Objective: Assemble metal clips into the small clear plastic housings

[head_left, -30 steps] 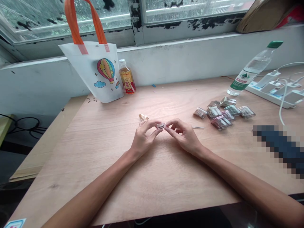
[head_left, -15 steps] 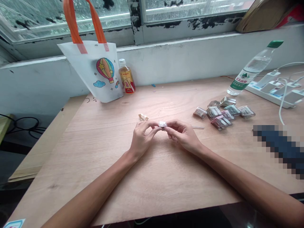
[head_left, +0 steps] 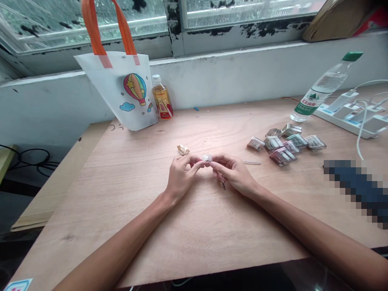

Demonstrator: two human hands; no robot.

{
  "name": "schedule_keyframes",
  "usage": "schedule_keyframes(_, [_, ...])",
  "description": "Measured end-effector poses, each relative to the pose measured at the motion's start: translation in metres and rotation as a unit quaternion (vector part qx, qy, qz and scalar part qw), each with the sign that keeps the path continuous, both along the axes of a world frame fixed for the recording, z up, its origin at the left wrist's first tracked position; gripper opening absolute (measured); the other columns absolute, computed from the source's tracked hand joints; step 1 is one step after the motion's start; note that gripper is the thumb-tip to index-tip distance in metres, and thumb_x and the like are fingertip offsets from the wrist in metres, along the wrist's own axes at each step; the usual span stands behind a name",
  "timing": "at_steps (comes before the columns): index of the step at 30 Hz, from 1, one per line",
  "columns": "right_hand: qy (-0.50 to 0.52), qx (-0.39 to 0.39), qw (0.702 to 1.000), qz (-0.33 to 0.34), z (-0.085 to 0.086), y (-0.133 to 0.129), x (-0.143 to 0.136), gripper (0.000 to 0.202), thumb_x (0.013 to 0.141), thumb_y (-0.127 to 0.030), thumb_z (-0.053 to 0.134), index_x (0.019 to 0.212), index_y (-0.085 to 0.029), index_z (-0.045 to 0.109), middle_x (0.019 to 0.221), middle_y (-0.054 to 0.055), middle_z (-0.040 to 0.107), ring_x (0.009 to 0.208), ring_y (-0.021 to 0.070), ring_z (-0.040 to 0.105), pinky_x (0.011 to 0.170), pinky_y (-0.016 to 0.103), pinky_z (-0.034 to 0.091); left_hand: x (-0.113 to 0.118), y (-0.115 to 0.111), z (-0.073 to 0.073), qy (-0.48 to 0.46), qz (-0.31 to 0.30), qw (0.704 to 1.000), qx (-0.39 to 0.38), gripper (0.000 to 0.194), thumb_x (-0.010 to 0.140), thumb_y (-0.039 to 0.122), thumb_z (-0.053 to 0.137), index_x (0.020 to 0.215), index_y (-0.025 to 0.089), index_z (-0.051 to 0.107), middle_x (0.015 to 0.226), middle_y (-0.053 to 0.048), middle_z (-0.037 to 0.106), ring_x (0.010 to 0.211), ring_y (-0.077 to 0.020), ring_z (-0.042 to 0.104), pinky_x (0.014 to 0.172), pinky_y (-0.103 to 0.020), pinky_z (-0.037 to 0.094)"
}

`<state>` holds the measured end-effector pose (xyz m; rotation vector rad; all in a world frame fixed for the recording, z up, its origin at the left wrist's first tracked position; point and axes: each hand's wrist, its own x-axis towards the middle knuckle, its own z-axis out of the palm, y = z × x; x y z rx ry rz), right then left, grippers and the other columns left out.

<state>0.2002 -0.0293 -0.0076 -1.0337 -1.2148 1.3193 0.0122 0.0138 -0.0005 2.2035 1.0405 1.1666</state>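
Note:
A small clear and whitish piece (head_left: 207,158) is pinched between the fingertips of both hands, above the middle of the wooden table. My left hand (head_left: 184,169) grips its left side and my right hand (head_left: 232,169) its right side. Just below the right fingers, a small dark item (head_left: 223,186) shows; whether it touches them or the table I cannot tell. A thin metal rod (head_left: 252,163) lies right of the right hand, its left end hidden behind the fingers. Behind the left hand rests a crumpled beige scrap (head_left: 182,150).
Several small clear-cased blocks (head_left: 281,156) are heaped at the right. Behind them are a leaning water bottle (head_left: 321,91) and a white power strip (head_left: 348,121). A white bag (head_left: 112,89) and a drink bottle (head_left: 163,99) stand back left. A blurred dark object (head_left: 360,190) lies right.
The small dark item now shows below my right fingers, where it was not visible before. The clear piece appears slightly turned between the fingertips. Both hands keep nearly the same place.

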Motion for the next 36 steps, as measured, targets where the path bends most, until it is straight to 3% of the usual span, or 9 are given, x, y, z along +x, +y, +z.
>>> schedule_keyframes(4, [-0.008,0.006,1.000,-0.013,-0.0009,0.0007,0.0003,0.038,0.085,-0.049,0.073,0.104,-0.017,0.067,0.067,-0.005,0.056,0.047,0.0069,0.044,0.044,0.024,0.036,0.0000,-0.0017,-0.0029,0.035,0.004,0.994,0.099,0.023,0.096,0.040,0.067,0.083,0.021,0.070,0.078,0.002,0.076,0.065,-0.0143,0.064,0.088,-0.037,0.044])
schedule_keyframes(7, [-0.006,0.001,1.000,-0.002,-0.0031,0.0012,0.0021,0.036,0.087,-0.048,0.072,0.106,-0.017,0.067,0.067,-0.005,0.056,0.048,0.0075,0.046,0.046,0.024,0.037,0.0007,-0.0050,-0.0031,0.077,-0.011,0.981,0.179,0.017,0.097,0.033,0.067,0.085,0.020,0.067,0.078,0.004,0.076,0.065,-0.0128,0.063,0.092,-0.037,0.043])
schedule_keyframes(17, [-0.020,0.002,1.000,-0.002,-0.0035,0.0010,0.0031,0.037,0.087,-0.048,0.071,0.108,-0.017,0.070,0.067,-0.005,0.055,0.049,0.0074,0.044,0.045,0.023,0.037,-0.0006,-0.0029,-0.0007,0.127,-0.005,0.965,0.229,0.014,0.100,0.031,0.063,0.089,0.021,0.065,0.082,0.003,0.077,0.072,-0.0145,0.066,0.088,-0.034,0.042])
schedule_keyframes(27, [-0.077,0.058,0.995,-0.002,-0.0020,-0.0010,0.0044,0.036,0.091,-0.049,0.068,0.111,-0.019,0.071,0.072,-0.002,0.060,0.050,0.0084,0.048,0.041,0.022,0.040,-0.0019,-0.0009,-0.0030,0.139,0.006,0.966,0.216,0.013,0.100,0.032,0.061,0.094,0.021,0.066,0.088,0.001,0.078,0.079,-0.0164,0.067,0.088,-0.034,0.041])
schedule_keyframes(36, [-0.123,0.100,0.987,0.012,0.0006,-0.0017,0.0071,0.022,0.098,-0.038,0.061,0.109,-0.020,0.069,0.094,0.004,0.069,0.062,0.0093,0.057,0.047,0.021,0.045,-0.0032,-0.0012,-0.0054,0.121,0.013,0.982,0.147,0.019,0.099,0.038,0.063,0.091,0.022,0.070,0.084,0.002,0.077,0.078,-0.0170,0.065,0.088,-0.035,0.041])
